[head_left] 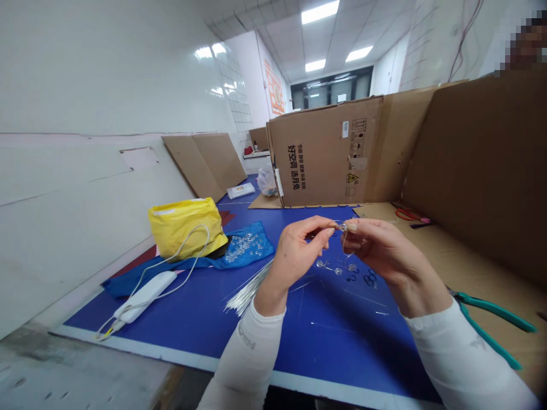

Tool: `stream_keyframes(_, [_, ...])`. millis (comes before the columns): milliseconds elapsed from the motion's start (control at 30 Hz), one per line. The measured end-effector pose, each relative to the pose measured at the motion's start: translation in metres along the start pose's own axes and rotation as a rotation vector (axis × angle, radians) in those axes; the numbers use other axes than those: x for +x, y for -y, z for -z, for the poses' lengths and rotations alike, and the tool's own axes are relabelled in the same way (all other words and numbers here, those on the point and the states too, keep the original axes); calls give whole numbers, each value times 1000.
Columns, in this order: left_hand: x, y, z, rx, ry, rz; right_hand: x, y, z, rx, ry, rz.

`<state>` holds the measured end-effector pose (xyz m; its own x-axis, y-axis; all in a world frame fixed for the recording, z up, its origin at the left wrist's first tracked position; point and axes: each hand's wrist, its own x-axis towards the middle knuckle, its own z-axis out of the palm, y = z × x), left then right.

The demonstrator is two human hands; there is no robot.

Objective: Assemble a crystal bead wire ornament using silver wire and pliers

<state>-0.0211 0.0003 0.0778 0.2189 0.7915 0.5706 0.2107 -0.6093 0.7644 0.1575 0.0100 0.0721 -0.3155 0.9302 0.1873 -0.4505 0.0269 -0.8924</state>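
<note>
Both hands are raised over the blue table [316, 347], their fingertips nearly meeting. My left hand [301, 247] pinches a thin wire beside a small clear bead [342, 227]. The thumb and finger of my right hand [384, 250] are closed on that bead, and a loop of thin wire hangs below it. Under the hands, several clear beads [338, 271] and small dark rings [370, 278] lie on the table. A bundle of thin straight wires [248, 293] rests beside my left wrist.
At the left are a yellow bag [186, 228], clear beads on blue cloth [245, 246] and a white power strip [147, 296] with its cord. Green-handled pliers [491, 310] and red scissors [408, 214] lie at the right. Cardboard [325, 159] stands behind; a person [530, 45] is partly visible top right.
</note>
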Motion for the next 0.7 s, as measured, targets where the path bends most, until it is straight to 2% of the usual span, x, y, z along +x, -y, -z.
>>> stream_keyframes(400, [1,5,-3,90,-46,-125,1,3,-3,17,-24,-1])
stream_keyframes(700, [0,6,-4,176,-84,-171,1,2,-5,-17,-25,0])
